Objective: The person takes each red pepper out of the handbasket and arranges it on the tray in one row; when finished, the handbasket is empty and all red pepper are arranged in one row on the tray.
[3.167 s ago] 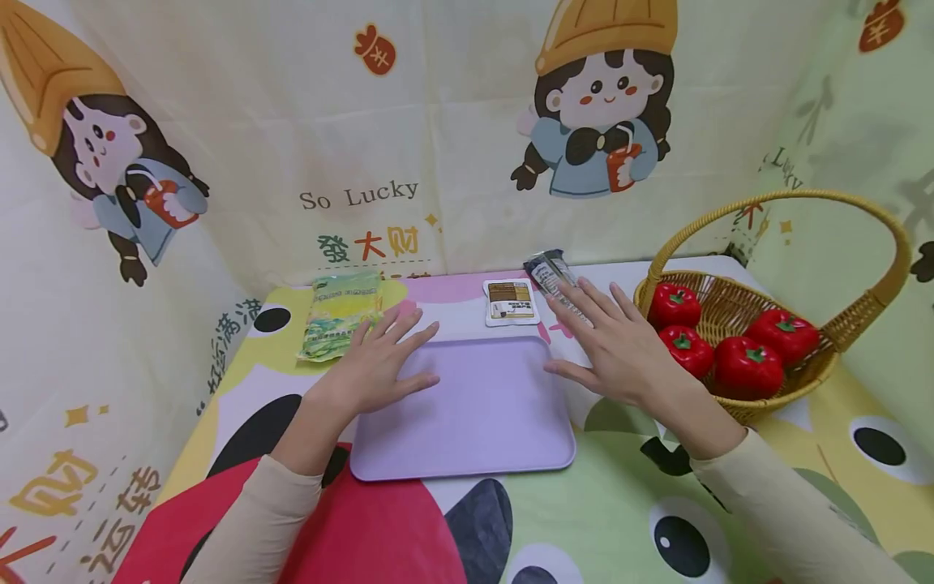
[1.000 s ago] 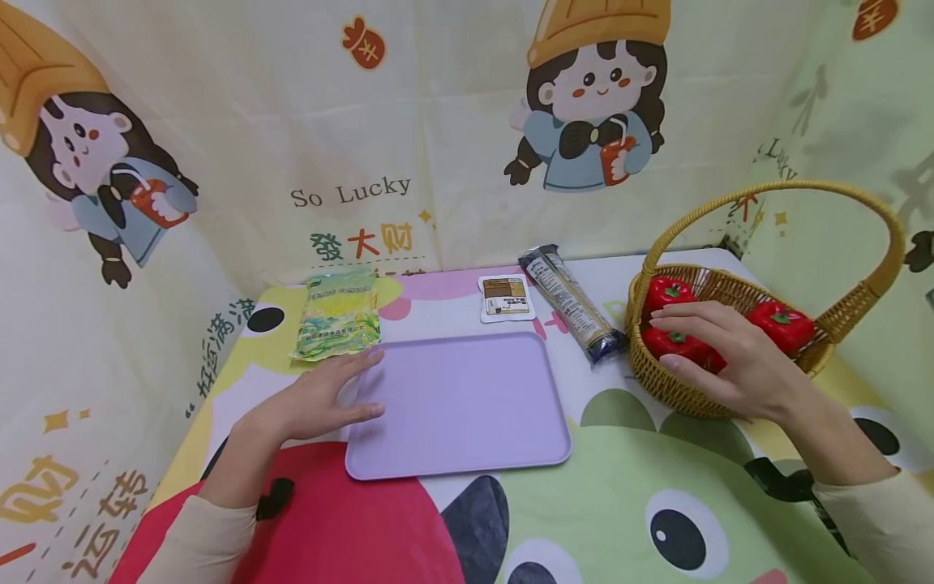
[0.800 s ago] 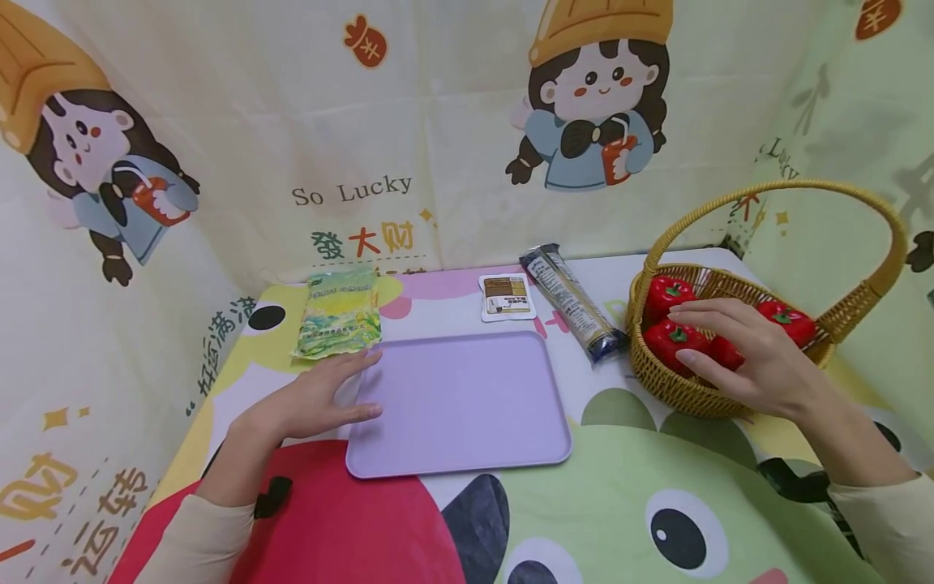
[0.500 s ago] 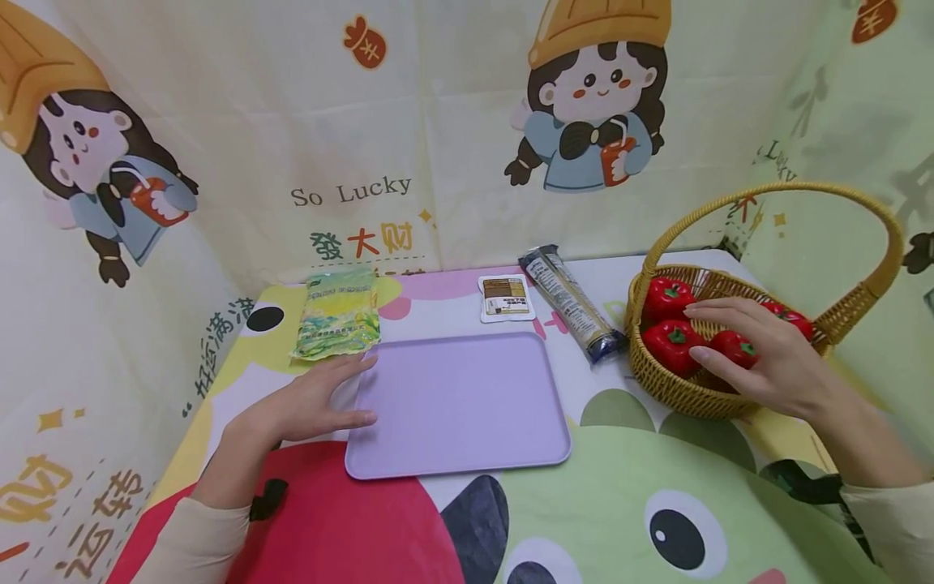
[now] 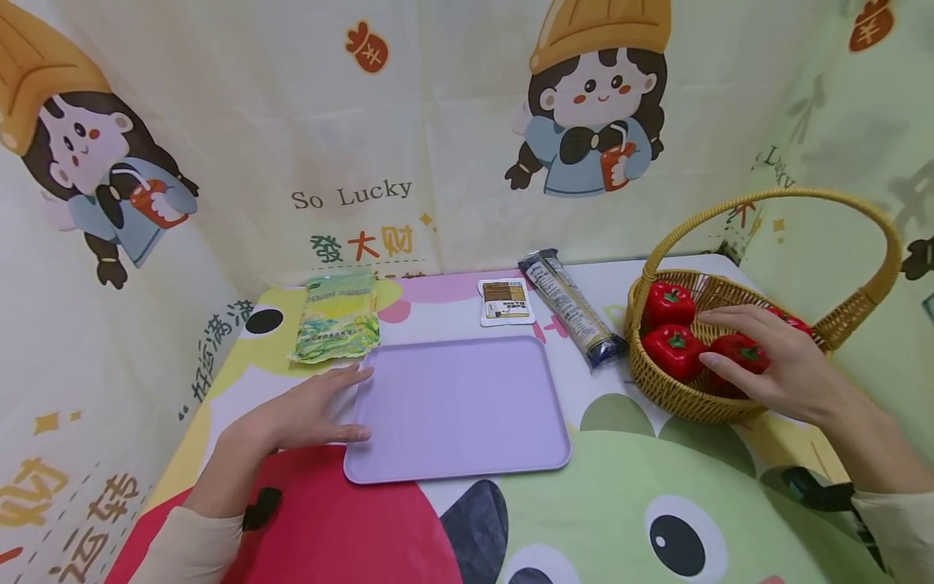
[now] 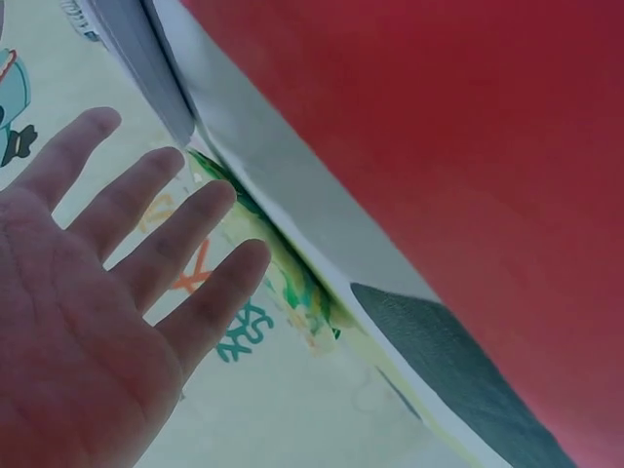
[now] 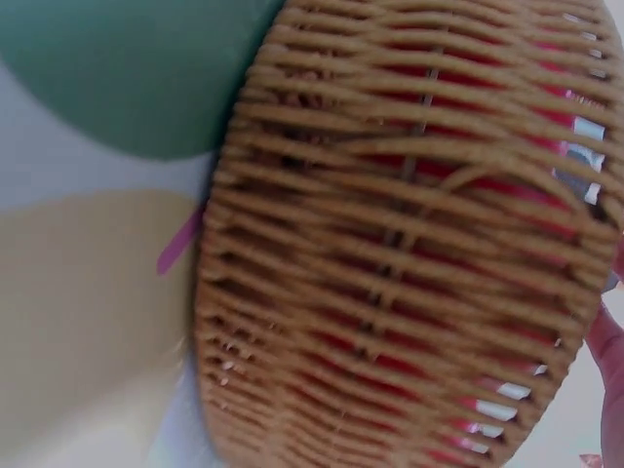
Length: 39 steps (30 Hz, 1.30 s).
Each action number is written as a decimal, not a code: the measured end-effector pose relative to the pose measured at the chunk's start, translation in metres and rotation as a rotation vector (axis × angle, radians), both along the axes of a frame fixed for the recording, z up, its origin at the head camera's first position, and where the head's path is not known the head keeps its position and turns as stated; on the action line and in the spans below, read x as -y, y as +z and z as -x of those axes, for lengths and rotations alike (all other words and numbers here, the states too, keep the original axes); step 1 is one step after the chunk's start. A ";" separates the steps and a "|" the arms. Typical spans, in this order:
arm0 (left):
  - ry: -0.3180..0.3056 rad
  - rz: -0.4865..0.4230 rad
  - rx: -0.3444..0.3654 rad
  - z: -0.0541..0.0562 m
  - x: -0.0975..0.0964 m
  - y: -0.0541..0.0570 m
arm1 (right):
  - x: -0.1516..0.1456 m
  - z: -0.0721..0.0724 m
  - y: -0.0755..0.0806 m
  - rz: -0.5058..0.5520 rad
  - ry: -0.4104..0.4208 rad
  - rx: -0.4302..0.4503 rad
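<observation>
My right hand point(image 5: 784, 365) hovers over the wicker basket point(image 5: 693, 405) with its fingers loosely bent, holding nothing. Several red bell peppers point(image 5: 674, 352) with green stems lie inside; the hand partly covers the ones to the right. In the right wrist view the woven basket side point(image 7: 390, 263) fills most of the frame, and only a bit of the hand point(image 7: 612, 366) shows at the right edge. At the left rim of the purple tray point(image 5: 460, 410), my left hand point(image 5: 295, 414) is spread and holds nothing. Its palm and extended fingers point(image 6: 200, 292) show in the left wrist view.
Behind the tray's left corner lies a green and yellow packet point(image 5: 337, 318). A small brown and white packet point(image 5: 507, 302) and a long dark-ended packet point(image 5: 572, 308) lie toward the back. A patterned cloth point(image 5: 430, 146) hangs behind the table, and the basket's tall handle point(image 5: 791, 193) arches over it.
My right hand went from above the long packet to over the basket, then drifted slightly right, uncovering more peppers. My left hand drew back leftward from over the tray to its edge.
</observation>
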State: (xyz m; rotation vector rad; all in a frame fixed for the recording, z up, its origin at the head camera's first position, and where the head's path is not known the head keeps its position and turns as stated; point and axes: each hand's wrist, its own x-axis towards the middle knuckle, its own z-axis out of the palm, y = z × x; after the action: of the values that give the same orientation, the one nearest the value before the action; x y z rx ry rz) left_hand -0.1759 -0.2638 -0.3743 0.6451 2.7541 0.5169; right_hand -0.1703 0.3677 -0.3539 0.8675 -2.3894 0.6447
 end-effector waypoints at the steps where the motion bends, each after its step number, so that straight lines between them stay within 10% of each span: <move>1: -0.001 0.003 0.003 -0.001 0.000 -0.001 | -0.001 0.000 -0.002 0.003 -0.002 -0.002; 39: -0.037 -0.001 0.032 0.001 0.001 -0.006 | -0.023 -0.010 -0.001 -0.079 -0.320 0.218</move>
State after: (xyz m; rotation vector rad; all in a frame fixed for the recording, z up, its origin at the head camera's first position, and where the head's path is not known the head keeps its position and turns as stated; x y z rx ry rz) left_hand -0.1774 -0.2649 -0.3804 0.6799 2.7070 0.5157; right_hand -0.1599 0.3911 -0.3548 0.4453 -2.6859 0.5426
